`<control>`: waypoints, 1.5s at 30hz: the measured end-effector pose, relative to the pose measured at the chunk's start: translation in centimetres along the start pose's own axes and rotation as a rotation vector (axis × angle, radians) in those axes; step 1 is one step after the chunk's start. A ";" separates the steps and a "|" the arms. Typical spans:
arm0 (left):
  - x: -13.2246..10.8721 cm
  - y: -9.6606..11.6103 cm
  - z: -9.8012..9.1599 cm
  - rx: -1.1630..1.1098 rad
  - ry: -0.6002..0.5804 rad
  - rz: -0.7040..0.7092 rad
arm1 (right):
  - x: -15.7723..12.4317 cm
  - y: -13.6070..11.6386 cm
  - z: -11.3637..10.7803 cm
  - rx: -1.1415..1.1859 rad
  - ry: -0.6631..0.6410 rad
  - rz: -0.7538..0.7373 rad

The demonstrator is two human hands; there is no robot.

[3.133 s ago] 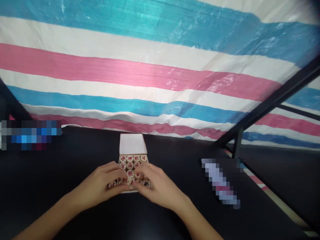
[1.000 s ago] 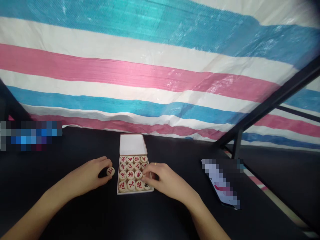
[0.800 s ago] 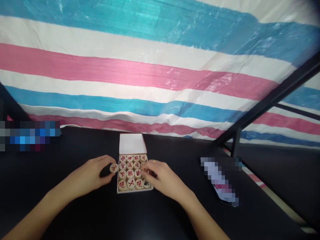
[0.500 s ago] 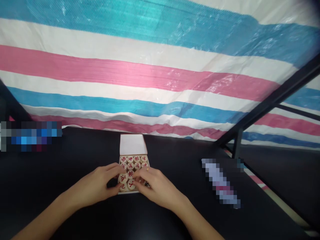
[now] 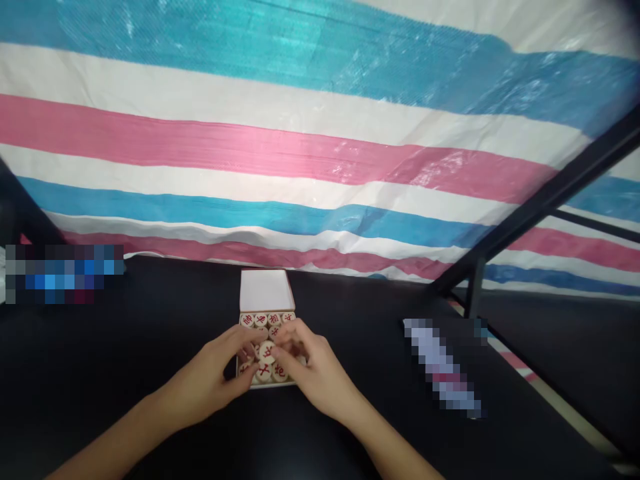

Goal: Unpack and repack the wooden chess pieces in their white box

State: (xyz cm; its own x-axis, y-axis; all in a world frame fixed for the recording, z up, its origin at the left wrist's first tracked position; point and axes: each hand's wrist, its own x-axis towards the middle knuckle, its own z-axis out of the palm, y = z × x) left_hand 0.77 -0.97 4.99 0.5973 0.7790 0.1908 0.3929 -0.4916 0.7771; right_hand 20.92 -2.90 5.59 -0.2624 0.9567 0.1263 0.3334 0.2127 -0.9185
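Note:
An open box with a white-lined lid [image 5: 266,291] stands on the black table, filled with round pale pieces bearing red characters, such as one in the back row [image 5: 247,320]. My left hand [image 5: 220,367] reaches over the box's left side, thumb and fingers apart near the pieces. From the right, my right hand [image 5: 320,370] has its thumb and index finger at a raised piece [image 5: 267,352] in the middle of the box. The hands cover the box's sides and some pieces.
On the black table [image 5: 165,293] a blurred long object [image 5: 443,367] lies at the right and a blurred bluish one [image 5: 65,273] at the far left. Black metal bars [image 5: 525,213] rise at the right. A striped sheet [image 5: 300,147] hangs behind.
The raised piece has shifted right, from the left column toward the middle. My left hand has moved right with its fingers over the box, and a red-marked piece now shows at the front right.

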 end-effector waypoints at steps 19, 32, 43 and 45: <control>0.3 0.5 0.1 -0.079 -0.028 -0.074 | -0.1 -0.8 -1.4 -0.059 -0.130 0.063; 0.5 -1.9 -3.0 0.392 0.147 0.057 | 0.0 0.2 -4.2 -0.401 -0.243 0.139; 0.4 -1.8 -2.5 0.399 0.051 0.022 | -0.1 0.4 -3.8 -0.586 -0.200 0.095; 0.4 -1.7 -2.6 0.397 0.058 0.029 | 0.0 0.4 -3.9 -0.577 -0.197 0.103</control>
State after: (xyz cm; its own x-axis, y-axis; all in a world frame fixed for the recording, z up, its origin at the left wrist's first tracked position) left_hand -1.47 1.23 5.27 0.5763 0.7775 0.2517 0.6227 -0.6172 0.4809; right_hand 24.59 -2.09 6.66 -0.3470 0.9349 -0.0744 0.7874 0.2473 -0.5647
